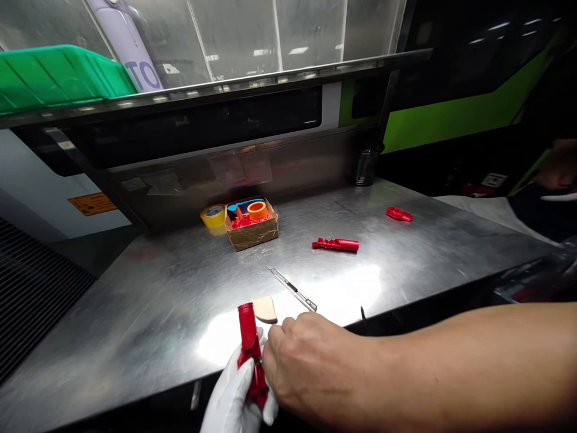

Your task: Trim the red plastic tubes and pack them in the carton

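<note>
A roll of yellow tape [213,215] beside a cardboard box [252,237].

A snap-off knife [292,289] apparently lies before the right hand [311,361].

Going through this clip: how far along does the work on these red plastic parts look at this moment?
Seemingly done: two red plastic parts lie apart on the steel bench. In hand: the gloved left hand grips another red part, the bare right hand against it, with a utility knife and beige sponge pad nearby. Left: the cardboard box holds more red and orange pieces.
</note>
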Motion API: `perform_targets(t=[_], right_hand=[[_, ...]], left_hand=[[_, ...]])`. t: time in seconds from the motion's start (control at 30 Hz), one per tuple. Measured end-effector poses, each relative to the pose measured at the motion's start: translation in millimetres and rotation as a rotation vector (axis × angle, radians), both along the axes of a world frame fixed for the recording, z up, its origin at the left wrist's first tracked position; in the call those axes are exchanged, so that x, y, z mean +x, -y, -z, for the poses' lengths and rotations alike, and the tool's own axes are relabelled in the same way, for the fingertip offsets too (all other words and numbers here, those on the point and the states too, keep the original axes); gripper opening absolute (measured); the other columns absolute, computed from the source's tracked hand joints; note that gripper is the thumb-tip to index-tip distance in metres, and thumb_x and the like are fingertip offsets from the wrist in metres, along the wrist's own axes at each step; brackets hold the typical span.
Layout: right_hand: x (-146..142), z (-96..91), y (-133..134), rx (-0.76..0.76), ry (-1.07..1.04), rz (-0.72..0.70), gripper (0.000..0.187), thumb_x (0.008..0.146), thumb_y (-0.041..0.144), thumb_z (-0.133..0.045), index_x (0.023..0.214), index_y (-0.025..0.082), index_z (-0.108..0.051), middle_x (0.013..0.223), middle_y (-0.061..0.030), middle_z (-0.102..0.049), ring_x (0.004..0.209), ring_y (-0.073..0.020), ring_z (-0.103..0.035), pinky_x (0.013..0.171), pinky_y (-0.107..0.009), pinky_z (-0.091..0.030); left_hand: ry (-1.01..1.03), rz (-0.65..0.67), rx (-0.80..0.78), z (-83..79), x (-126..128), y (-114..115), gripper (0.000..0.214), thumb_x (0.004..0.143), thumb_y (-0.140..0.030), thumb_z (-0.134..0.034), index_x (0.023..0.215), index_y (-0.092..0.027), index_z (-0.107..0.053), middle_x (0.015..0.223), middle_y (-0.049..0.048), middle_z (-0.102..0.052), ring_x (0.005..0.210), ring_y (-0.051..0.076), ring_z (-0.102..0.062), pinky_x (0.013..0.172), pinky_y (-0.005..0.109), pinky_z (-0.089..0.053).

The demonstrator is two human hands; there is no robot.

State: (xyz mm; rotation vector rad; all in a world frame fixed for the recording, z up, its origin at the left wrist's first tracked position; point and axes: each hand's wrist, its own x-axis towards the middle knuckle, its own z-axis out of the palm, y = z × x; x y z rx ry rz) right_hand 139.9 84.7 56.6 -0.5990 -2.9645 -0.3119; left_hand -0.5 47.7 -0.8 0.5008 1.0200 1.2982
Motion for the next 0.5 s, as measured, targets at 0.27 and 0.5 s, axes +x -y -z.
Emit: perform_targets(t=[0.27,0.5], right_hand=[[10,-25.6,1,0.087,-0.023,0.121,0.008,0.078,0.022,-0.058,0.077,0.014,-0.057,0.070,-0.0077,-0.052,0.061,-0.0204,-0.044,0.055,-0.035,-0.036],[18,-22.9,4,0.143,-0.041,0.025,0.011,0.084,0.016,-0.047,0.082,0.013,-0.057,0.075,-0.0073,-0.050,0.068,-0.0217,-0.044,0.065,-0.039,-0.035]], left_hand=[[0.059,0.046,-0.042,-10.9,-2,7,0.018,0.078,-0.025,-0.066,0.095,-0.019,-0.071,0.063,0.0015,-0.060,0.050,0.010,-0.048,0.047,0.022,-0.040],[0.063,0.037,-0.097,-10.2,-3,6,0.017,0.073,-0.033,-0.073,0.080,-0.017,-0.072,0.062,0.0036,-0.061,0.053,0.014,-0.052,0.044,0.024,-0.041]])
